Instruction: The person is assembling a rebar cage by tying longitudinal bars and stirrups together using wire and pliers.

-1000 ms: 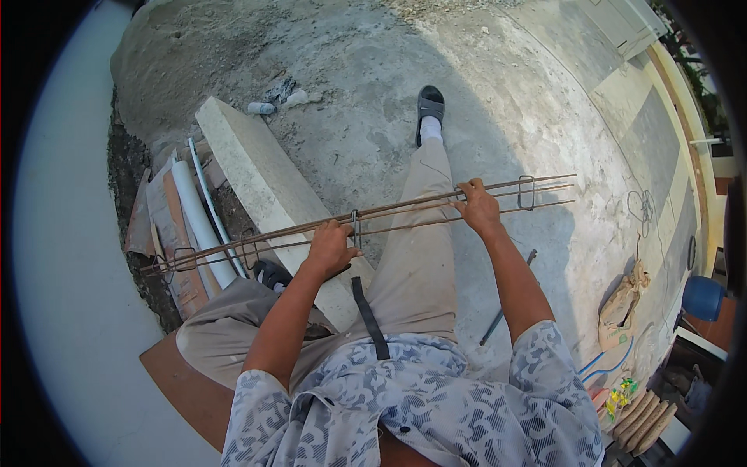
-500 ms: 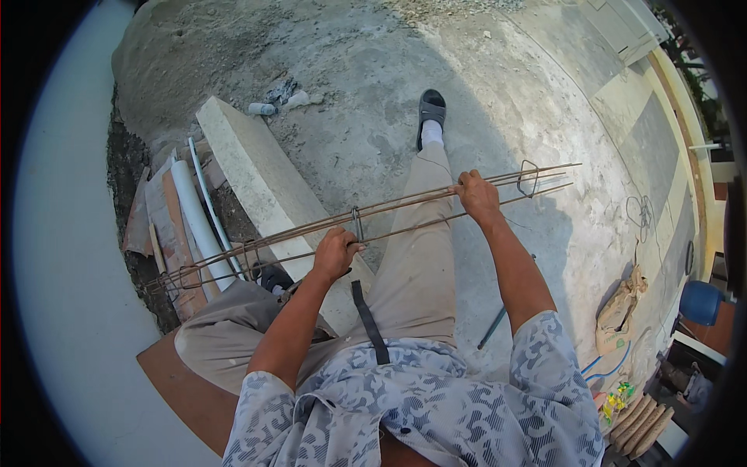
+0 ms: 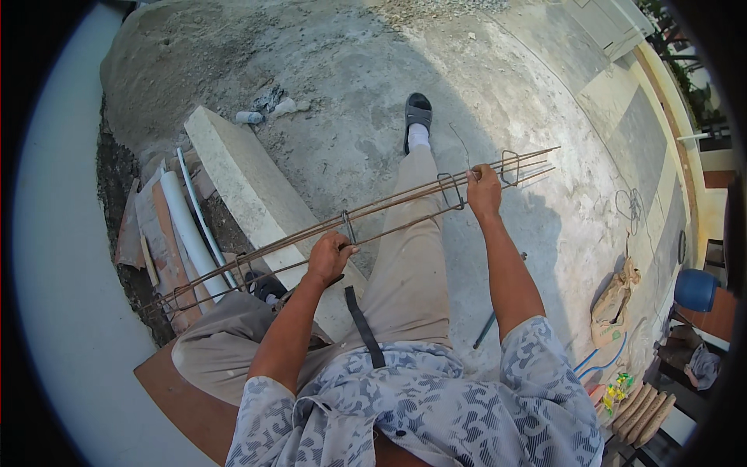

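Observation:
A long, narrow rebar cage (image 3: 405, 197) of thin rusty bars and small square stirrups lies slantwise across my legs, its right end farther from me. My left hand (image 3: 328, 257) is closed around the nearer bar, beside a dark stirrup (image 3: 348, 226). On the right, my right hand (image 3: 484, 191) grips the bars between two stirrups, one (image 3: 443, 191) just to its left and one (image 3: 510, 166) to its right. A thin wire (image 3: 464, 144) rises beside my right fingers. My fingertips partly hide the bars.
A concrete beam (image 3: 233, 163) lies under the cage's left part. Left of it are white pipes (image 3: 187, 222) and boards. A white wall (image 3: 62, 233) stands at far left. At right are a torn paper sack (image 3: 611, 311), a blue drum (image 3: 695, 290) and a blue hose (image 3: 603, 364).
My right hand has shifted right along the cage, and a stirrup now shows to its left. The cage's right end has swung farther from me. My left hand keeps its place by the dark stirrup.

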Demonstrator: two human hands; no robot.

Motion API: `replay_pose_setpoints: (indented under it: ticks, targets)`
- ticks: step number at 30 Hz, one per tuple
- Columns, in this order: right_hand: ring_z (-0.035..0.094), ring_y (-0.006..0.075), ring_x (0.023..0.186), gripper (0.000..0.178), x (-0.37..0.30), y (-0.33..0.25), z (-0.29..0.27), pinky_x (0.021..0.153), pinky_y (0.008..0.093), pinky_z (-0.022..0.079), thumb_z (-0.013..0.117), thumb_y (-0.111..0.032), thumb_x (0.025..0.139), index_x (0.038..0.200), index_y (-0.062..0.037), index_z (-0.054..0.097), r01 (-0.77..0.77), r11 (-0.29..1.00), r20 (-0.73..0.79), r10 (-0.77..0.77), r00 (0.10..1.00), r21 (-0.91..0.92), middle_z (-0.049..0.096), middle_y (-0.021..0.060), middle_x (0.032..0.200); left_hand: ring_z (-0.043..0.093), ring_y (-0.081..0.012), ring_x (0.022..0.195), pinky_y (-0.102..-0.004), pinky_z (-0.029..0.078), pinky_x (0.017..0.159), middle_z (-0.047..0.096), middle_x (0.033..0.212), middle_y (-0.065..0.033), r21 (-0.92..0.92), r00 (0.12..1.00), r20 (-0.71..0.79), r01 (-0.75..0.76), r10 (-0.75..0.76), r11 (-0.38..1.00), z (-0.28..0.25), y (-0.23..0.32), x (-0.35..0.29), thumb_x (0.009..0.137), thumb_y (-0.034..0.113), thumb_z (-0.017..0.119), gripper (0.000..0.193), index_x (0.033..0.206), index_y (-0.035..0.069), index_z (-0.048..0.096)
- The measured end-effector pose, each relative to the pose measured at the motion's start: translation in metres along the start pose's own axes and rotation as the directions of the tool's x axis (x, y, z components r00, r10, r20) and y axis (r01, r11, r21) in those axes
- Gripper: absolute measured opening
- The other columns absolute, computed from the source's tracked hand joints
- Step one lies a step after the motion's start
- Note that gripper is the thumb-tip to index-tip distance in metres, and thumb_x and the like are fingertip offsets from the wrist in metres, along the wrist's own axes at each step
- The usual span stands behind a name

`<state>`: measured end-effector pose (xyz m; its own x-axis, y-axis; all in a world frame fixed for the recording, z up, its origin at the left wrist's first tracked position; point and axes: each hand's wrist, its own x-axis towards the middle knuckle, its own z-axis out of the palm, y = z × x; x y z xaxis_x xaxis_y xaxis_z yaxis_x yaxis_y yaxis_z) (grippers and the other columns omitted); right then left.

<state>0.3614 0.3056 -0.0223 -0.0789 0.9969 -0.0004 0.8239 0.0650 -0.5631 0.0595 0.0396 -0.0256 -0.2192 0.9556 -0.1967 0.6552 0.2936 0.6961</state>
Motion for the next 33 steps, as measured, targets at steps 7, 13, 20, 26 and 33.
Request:
replay_pose_setpoints:
  ticks: [7,13,20,26,33]
  targets:
    - [0.067,0.0366,0.098,0.03,-0.035,0.07,0.018,0.081,0.0473,0.054,0.072,-0.014,0.086,0.115,-0.0098,0.066,0.015,1.0,-0.124,-0.017,0.992,-0.01,0.064,0.015,0.114,0.064,-0.0353,0.085,-0.0434,0.051,0.075,0.065,0.087,-0.0144,-0.009,0.991,0.083,0.102,-0.101,0.995,-0.007,0.002,0.006,0.079,0.028,0.082,0.028,0.084,0.003,0.071]
    - [0.069,0.0394,0.095,0.062,-0.025,0.067,0.004,0.08,0.0501,0.056,0.071,-0.006,0.078,0.137,-0.0148,0.052,0.245,0.938,0.206,-0.196,0.959,-0.247,0.052,0.0176,0.137,0.065,-0.0339,0.084,-0.0421,0.051,0.075,0.066,0.088,-0.0141,-0.04,0.995,0.062,0.082,-0.08,0.996,-0.007,-0.002,0.006,0.079,0.029,0.082,0.028,0.085,0.003,0.072]
    - [0.072,0.0383,0.087,0.093,0.008,0.027,-0.009,0.071,0.0448,0.059,0.071,-0.004,0.079,0.158,-0.0206,0.024,0.486,0.733,0.494,-0.235,0.837,-0.475,0.036,0.0226,0.156,0.065,-0.0317,0.081,-0.0397,0.052,0.074,0.066,0.085,-0.0135,-0.079,0.993,0.093,0.077,-0.069,0.994,-0.012,0.001,0.006,0.079,0.026,0.084,0.027,0.084,0.003,0.072]
    - [0.074,0.0335,0.087,0.078,0.021,0.034,0.002,0.068,0.0414,0.06,0.061,-0.002,0.085,0.156,-0.0113,0.029,0.625,0.606,0.62,-0.26,0.74,-0.492,0.036,0.0245,0.156,0.064,-0.022,0.074,-0.0357,0.051,0.07,0.066,0.079,-0.0109,-0.153,0.986,0.089,0.151,-0.139,0.977,-0.006,-0.003,0.004,0.076,0.017,0.087,0.024,0.082,0.0,0.071]
    - [0.073,0.034,0.095,0.072,0.011,0.03,0.002,0.079,0.0437,0.059,0.058,-0.004,0.086,0.153,-0.007,0.033,0.611,0.638,0.672,-0.191,0.715,-0.469,0.037,0.0275,0.154,0.062,-0.0196,0.07,-0.0342,0.05,0.067,0.065,0.076,-0.0099,-0.162,0.988,0.097,0.135,-0.12,0.978,-0.006,-0.012,0.002,0.074,0.016,0.088,0.024,0.078,0.0,0.07]
